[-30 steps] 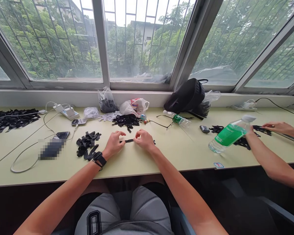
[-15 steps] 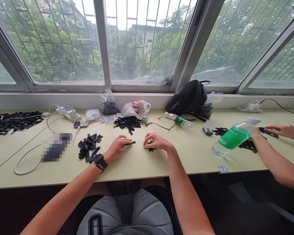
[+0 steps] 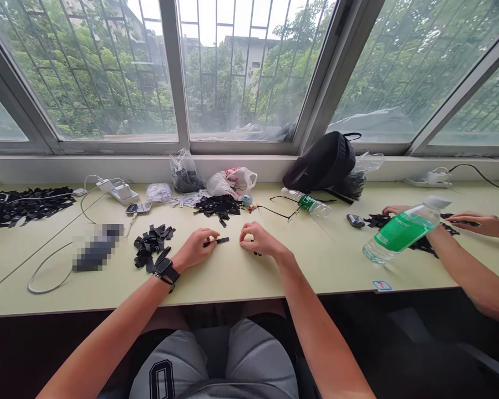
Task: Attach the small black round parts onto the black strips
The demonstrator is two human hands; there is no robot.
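Between its thumb and fingers, my left hand [image 3: 194,248] grips a short black strap [image 3: 222,241], whose free end points right. My right hand [image 3: 261,240] is a short way to the right, with thumb and fingertips brought close together in a pinch. Whatever those fingertips hold is too small to make out. Small black pieces [image 3: 256,254] show under the right hand, which covers most of them. A loose heap of black straps [image 3: 153,245] lies left of my left hand, by the wristwatch [image 3: 166,269].
Behind my hands lie another black strap pile [image 3: 218,207], a plastic bag [image 3: 233,182], glasses [image 3: 291,215] and a lying bottle [image 3: 310,205]. A tilted green-labelled bottle [image 3: 403,233] is at right, near a co-worker's hands [image 3: 478,224]. A cable [image 3: 45,291] and phone [image 3: 138,208] are at left.
My right hand has shifted slightly left and now covers more of the small black pieces. The left hand has drawn back a little to the left with the strap. The co-worker's hands have moved.
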